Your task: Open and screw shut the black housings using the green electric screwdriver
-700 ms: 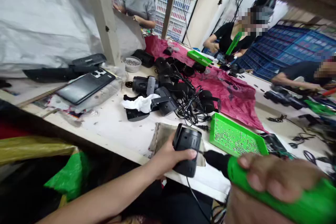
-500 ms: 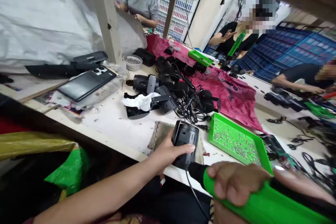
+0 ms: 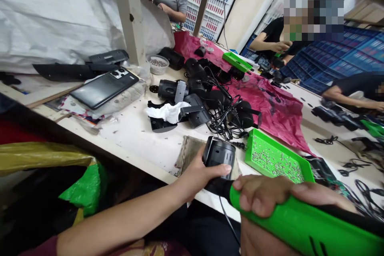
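Observation:
My left hand [image 3: 199,174] is wrapped round a black cylindrical plastic housing [image 3: 221,154], thumb along its near side. The housing rests on a worn grey-brown pad [image 3: 186,153] at the table's front edge, and a thin black cable hangs below. My right hand [image 3: 270,196] grips a green electric screwdriver [image 3: 312,224], its black nose at the housing's near end. The screwdriver's tip is hidden, so contact with a screw cannot be made out. Right of the housing stands a green tray [image 3: 249,156] of small loose screws.
Black housings and tangled cords [image 3: 223,122] lie behind, partly on a magenta sheet [image 3: 282,108]. A phone [image 3: 103,88], a white cloth [image 3: 168,112] and a clear tub of screws [image 3: 158,70] are leftward. A post [image 3: 129,16] rises from the table. Co-workers sit across.
The screwdriver's nose has come closer against the housing's near end. My left hand keeps its hold. The view has shifted slightly, and a co-worker opposite has lowered a green tool.

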The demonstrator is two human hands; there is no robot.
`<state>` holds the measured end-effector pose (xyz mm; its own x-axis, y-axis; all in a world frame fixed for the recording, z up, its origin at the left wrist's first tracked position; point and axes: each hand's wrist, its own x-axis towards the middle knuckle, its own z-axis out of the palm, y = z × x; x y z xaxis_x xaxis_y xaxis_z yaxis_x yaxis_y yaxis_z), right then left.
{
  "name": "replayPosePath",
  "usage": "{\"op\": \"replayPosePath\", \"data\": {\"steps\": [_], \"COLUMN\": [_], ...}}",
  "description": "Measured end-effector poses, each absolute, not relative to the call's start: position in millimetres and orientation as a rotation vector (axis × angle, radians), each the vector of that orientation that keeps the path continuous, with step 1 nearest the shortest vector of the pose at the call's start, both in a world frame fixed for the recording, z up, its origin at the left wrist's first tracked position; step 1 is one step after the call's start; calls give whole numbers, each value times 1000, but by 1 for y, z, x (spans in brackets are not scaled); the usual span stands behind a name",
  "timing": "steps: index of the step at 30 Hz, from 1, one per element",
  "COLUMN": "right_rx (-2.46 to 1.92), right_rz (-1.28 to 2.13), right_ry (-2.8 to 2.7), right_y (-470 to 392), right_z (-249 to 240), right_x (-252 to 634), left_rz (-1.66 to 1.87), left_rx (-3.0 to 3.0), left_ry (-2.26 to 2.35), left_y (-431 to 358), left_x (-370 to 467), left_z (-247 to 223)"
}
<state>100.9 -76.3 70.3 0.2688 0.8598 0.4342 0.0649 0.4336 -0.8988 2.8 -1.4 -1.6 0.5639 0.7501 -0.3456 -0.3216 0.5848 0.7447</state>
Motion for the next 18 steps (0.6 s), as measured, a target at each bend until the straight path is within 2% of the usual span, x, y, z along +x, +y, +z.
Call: {"op": "replayPosePath", "data": {"steps": [6,9,13,18], "right_rx": [-808,-784,-770,-1000], "right_rz": [652,696,590,482], "right_ry": [-1288,-1459,-1729,-1403], "right_y": [-62,-63,-74,-97], "right_z": [65,75,94,84], "right_x": [103,120,150,188], "left_rz": [710,704,679,666], "left_rx": [633,640,575,579], "left_ry": [709,730,773,802], "left_y": [-3,-3,-2,-1], "left_x": [3,1,-1,-1], "left_z": [-3,-3,-3,-4]}}
